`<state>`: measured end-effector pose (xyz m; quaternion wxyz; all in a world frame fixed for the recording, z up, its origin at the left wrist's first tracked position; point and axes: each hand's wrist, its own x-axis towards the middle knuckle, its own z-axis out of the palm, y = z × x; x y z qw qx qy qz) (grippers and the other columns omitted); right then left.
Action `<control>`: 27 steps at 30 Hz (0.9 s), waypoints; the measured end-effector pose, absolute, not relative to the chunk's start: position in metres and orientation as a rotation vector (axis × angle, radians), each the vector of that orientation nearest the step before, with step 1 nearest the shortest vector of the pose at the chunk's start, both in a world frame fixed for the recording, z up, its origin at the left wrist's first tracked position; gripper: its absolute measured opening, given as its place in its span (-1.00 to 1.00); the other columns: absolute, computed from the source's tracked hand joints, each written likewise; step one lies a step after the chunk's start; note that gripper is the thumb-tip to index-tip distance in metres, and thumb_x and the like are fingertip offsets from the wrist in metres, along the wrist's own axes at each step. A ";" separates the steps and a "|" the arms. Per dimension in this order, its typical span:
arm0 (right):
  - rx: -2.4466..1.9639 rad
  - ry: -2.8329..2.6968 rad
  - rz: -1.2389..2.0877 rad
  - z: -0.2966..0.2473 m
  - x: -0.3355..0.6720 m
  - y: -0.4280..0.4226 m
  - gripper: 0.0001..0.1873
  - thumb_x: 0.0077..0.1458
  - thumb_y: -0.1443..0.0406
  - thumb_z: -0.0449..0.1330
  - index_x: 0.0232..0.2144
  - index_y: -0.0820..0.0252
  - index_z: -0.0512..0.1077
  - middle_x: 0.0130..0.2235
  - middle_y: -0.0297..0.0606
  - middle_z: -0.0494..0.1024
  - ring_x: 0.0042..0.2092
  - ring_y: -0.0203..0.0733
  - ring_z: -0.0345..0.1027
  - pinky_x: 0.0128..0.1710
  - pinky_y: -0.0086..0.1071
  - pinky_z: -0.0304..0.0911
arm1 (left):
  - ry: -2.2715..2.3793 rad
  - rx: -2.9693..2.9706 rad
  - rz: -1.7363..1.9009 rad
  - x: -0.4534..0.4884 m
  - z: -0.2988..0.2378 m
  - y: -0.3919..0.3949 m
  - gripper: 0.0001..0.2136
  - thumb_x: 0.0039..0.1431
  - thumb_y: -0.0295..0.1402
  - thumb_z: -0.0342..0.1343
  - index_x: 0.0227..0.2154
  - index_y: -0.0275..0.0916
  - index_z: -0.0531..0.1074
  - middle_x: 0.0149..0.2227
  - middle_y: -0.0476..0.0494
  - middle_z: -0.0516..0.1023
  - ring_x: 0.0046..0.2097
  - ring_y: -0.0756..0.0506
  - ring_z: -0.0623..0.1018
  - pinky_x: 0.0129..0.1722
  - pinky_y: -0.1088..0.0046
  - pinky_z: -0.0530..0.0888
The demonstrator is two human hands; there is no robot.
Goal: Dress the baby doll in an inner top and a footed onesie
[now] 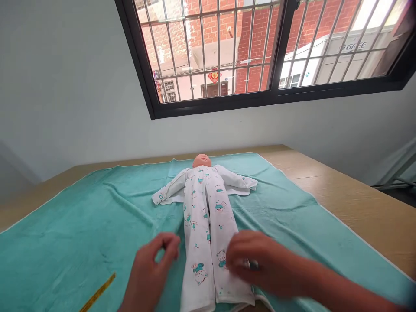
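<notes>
A baby doll (202,160) lies on its back with its head at the far end. A white long-sleeved baby top (172,187) spreads out on both sides of it. White printed baby trousers (195,208) lie lengthwise over the doll from near its chin, both legs stretched toward me. My left hand (149,266) is beside the left trouser leg, thumb and fingers curled together in a loose pinch, with nothing visible in it. Over the lower right trouser leg is my right hand (256,262), its fingers bent and smeared by motion. Whether it grips the cloth is unclear.
A teal blanket (97,225) with a white edge covers most of the wooden table (328,186). A yellow measuring tape strip (97,293) lies at the near left. Behind the table is a wall with a barred window (214,52).
</notes>
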<state>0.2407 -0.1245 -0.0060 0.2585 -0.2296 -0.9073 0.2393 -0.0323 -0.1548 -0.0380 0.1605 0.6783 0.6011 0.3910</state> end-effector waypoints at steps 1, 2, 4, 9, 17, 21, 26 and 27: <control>-0.749 -2.376 0.652 -0.008 0.245 -0.106 -0.88 0.19 0.34 0.10 -0.33 0.12 0.44 -0.32 -0.33 0.54 -0.30 -0.32 0.40 -0.27 -0.44 0.31 | 1.794 1.870 1.135 -0.040 -0.037 -0.135 -0.73 0.21 -0.12 -0.01 -0.42 -0.18 0.44 -0.47 0.00 0.53 -0.39 -0.05 0.53 -0.34 0.50 0.47; -0.879 -2.258 0.628 -0.014 0.251 -0.084 -0.87 0.20 0.32 0.08 -0.31 0.13 0.44 -0.30 -0.31 0.54 -0.29 -0.30 0.40 -0.26 -0.41 0.31 | 1.849 1.828 1.147 -0.047 -0.038 -0.112 -0.72 0.20 -0.10 0.00 -0.32 -0.20 0.46 -0.38 -0.04 0.55 -0.31 -0.08 0.54 -0.26 0.46 0.47; -1.182 -1.983 0.492 -0.035 0.264 -0.038 -0.82 0.20 0.26 0.04 -0.25 0.19 0.42 -0.25 -0.26 0.52 -0.27 -0.25 0.38 -0.26 -0.36 0.29 | 1.981 1.778 1.113 -0.063 -0.048 -0.063 -0.64 0.17 -0.10 0.01 -0.15 -0.28 0.42 -0.16 -0.18 0.54 -0.16 -0.13 0.53 -0.14 0.38 0.44; -1.766 -1.681 0.167 -0.092 0.298 0.037 -0.70 0.08 0.13 0.16 -0.25 0.26 0.40 -0.19 -0.15 0.45 -0.18 -0.11 0.32 -0.24 -0.33 0.21 | 2.410 1.754 0.842 -0.083 -0.087 0.013 -0.51 0.12 -0.10 0.05 -0.03 -0.41 0.38 -0.01 -0.36 0.39 0.01 -0.26 0.42 0.00 0.26 0.35; -1.628 -1.790 -0.023 -0.095 0.300 0.031 -0.83 0.12 0.23 0.13 -0.26 0.18 0.39 -0.18 -0.18 0.42 -0.18 -0.11 0.33 -0.25 -0.31 0.23 | 2.470 2.225 0.977 -0.073 -0.090 0.003 -0.69 0.17 -0.20 0.03 -0.17 -0.35 0.43 -0.13 -0.29 0.39 -0.06 -0.24 0.39 -0.05 0.22 0.39; -1.206 -2.222 -0.141 -0.091 0.281 0.015 -0.82 0.16 0.32 0.11 -0.17 0.16 0.43 -0.12 -0.16 0.47 -0.07 -0.07 0.30 -0.04 -0.21 0.22 | 1.915 2.720 0.946 -0.057 -0.096 -0.003 -0.78 0.18 -0.37 0.03 -0.14 -0.26 0.47 -0.11 -0.23 0.46 -0.03 -0.20 0.39 -0.02 0.21 0.38; -1.047 -2.406 -0.028 -0.083 0.249 0.006 -0.76 0.13 0.37 0.12 -0.14 0.17 0.46 -0.07 -0.13 0.49 -0.01 -0.05 0.30 -0.02 -0.17 0.26 | 1.636 2.786 0.860 -0.038 -0.109 -0.001 -0.60 0.16 -0.37 0.07 0.08 -0.21 0.38 0.06 -0.26 0.45 0.14 -0.27 0.34 0.07 0.10 0.35; -1.049 -2.402 -0.008 -0.080 0.244 0.007 -0.76 0.12 0.38 0.12 -0.16 0.17 0.48 -0.09 -0.12 0.50 0.00 -0.04 0.30 -0.01 -0.17 0.27 | 1.624 2.767 0.842 -0.036 -0.109 -0.001 -0.60 0.16 -0.36 0.07 0.08 -0.21 0.38 0.08 -0.27 0.45 0.15 -0.28 0.33 0.10 0.07 0.32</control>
